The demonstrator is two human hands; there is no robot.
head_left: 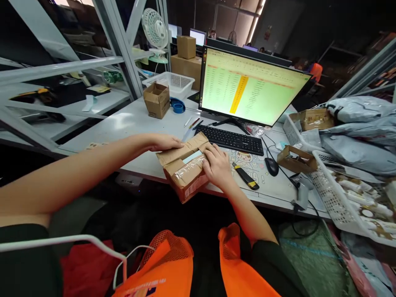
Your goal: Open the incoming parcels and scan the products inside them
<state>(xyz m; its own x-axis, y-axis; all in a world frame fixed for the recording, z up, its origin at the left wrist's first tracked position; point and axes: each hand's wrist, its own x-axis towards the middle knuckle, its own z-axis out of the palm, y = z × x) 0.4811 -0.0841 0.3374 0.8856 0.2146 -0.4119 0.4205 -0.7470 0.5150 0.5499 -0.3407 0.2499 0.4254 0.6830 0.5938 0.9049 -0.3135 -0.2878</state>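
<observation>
Box [189,175] at frame centre, right hand [219,166] curled over its right side, fingers [210,154] gripping it, left hand [164,142] stretched to its upper-left flap [172,156], left fingers [177,143] unclear in hold.

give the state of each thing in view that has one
Taped box: top partly open, tilted
Near monitor: on, spreadsheet showing
Far monitors: lit
Utility knife: lying down, blade position unclear
Carton beside blue roll: open-topped
Carton beside mouse: open-topped
Fan: cannot tell whether running
</observation>
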